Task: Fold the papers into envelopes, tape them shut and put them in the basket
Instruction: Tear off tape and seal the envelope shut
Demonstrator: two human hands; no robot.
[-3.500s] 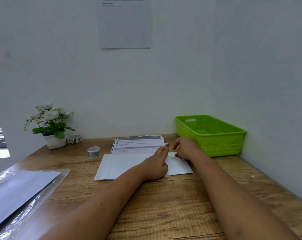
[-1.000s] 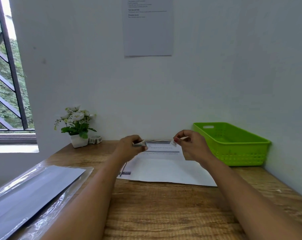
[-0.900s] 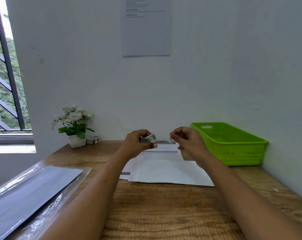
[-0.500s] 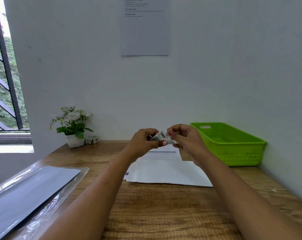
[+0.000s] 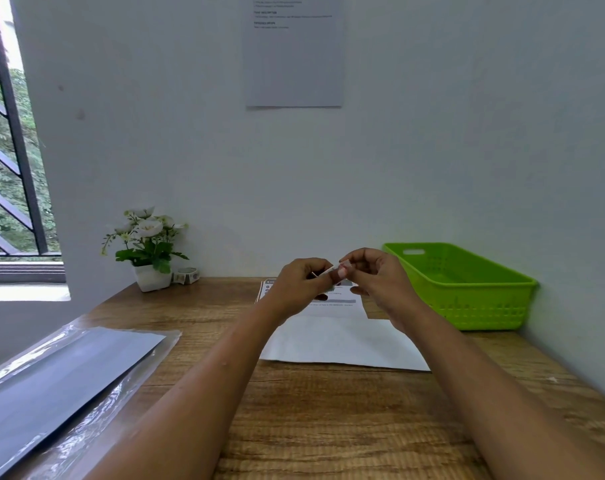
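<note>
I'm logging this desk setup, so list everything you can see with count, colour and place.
table: one, brown wood, underneath
folded paper: one, white, table centre
printed sheet: at least one, white and grey, behind the folded paper
basket: one, green, back right
flower pot: one, white, white flowers, back left
spare tape roll: one, patterned, right of the pot
plastic sleeve: one, clear over grey sheets, front left
wall notice: one, white, above the table
held tape roll: one, pale, between the hands
left hand: holds the held tape roll
right hand: pinches its loose end
</note>
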